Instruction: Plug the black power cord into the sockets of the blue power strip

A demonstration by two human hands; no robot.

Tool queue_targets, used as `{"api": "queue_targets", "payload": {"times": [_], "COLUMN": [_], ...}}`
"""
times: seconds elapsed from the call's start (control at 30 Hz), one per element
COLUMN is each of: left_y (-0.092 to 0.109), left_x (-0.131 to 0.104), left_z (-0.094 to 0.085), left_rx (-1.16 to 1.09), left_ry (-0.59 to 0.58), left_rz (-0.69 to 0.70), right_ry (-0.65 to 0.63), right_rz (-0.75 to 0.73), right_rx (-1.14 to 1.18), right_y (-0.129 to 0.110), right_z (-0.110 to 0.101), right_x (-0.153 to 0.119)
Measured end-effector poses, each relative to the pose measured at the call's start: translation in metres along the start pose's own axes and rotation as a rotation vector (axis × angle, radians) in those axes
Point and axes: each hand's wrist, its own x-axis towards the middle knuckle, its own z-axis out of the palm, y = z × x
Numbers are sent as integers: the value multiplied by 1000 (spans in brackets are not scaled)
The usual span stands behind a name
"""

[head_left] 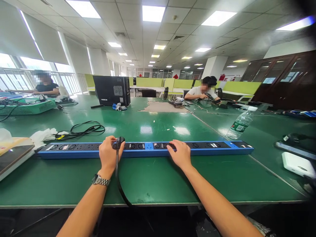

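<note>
A long blue-and-black power strip (138,152) lies across the green table in front of me, with rows of sockets facing up. My left hand (108,152), with a metal watch on its wrist, is closed around a black plug (118,143) over the strip. From that plug a black cable (118,177) runs down past the table's front edge. Whether the plug sits in a socket is hidden. Right of the middle, my right hand (180,153) grips the strip, fingers over its top and thumb toward the front side.
Behind the strip lie a coiled black cord (86,130) and a computer tower (111,90). A water bottle (240,123) stands at the right, near a white box (297,164). A green basket (37,107) is at the left. Two people (203,90) sit farther back.
</note>
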Motion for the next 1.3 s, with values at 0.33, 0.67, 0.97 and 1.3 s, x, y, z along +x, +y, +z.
{"api": "queue_targets", "payload": {"times": [0.33,0.67,0.97,1.3], "left_y": [9,50,81,91], "left_x": [0,-10,-16,-14], "left_z": [-2,12,40,51], "left_rx": [6,-6,-74,-30], "left_ry": [-71,-256,-379,-491], "left_rz": [241,288,266,196], "right_ry": [-5,-2,6,11], "right_rz": [3,14,20,12], "right_rx": [10,9,9,1], "right_y": [1,-1,-1,-2], "right_z": [0,1,1,2], "right_x": [0,0,0,1]}}
